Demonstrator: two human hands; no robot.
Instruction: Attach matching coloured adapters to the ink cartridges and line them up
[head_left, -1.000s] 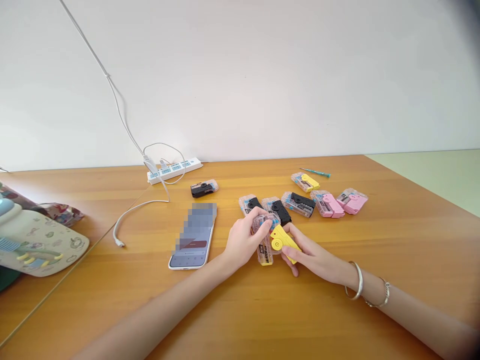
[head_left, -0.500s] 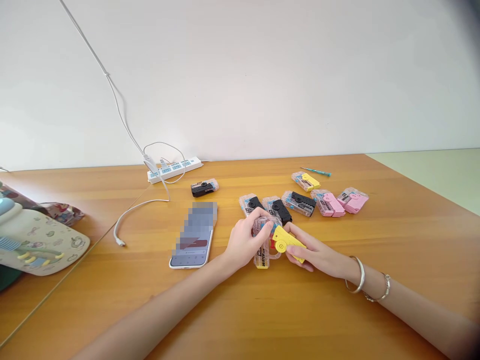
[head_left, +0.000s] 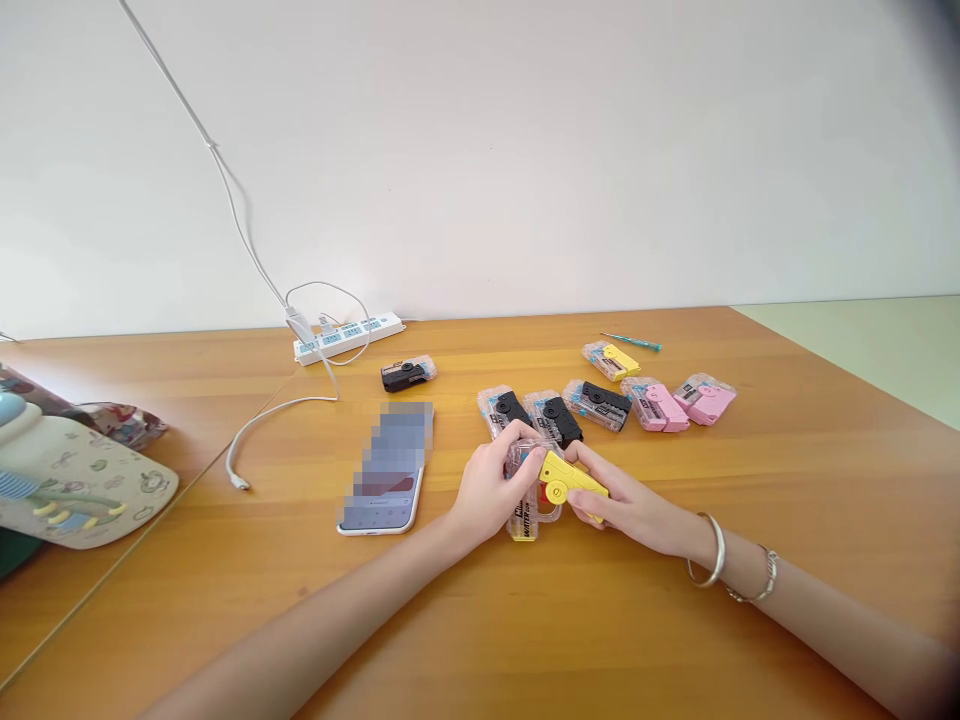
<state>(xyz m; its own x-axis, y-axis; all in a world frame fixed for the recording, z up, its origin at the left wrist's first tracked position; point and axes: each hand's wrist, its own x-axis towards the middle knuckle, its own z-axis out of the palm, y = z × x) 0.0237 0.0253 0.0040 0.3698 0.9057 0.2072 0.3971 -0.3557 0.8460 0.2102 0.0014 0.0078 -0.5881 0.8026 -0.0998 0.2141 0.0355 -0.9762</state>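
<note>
Your left hand (head_left: 491, 490) pinches the small clear plastic case (head_left: 524, 492). Your right hand (head_left: 626, 505) closes its fingers on the case's yellow plastic end (head_left: 564, 481), just near the row of similar cases (head_left: 600, 402) on the wooden table (head_left: 525, 620).

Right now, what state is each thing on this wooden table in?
clear plastic toy with yellow grip: held by both hands.
left hand: shut on its clear body.
right hand: shut on its yellow grip.
white smartphone: flat, screen lit.
white power strip: plugs inserted.
loose white cable: free end unplugged.
teal screwdriver: lying flat.

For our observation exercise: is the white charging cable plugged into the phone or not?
Unplugged: the cable end lies on the table, apart from the phone.
</note>
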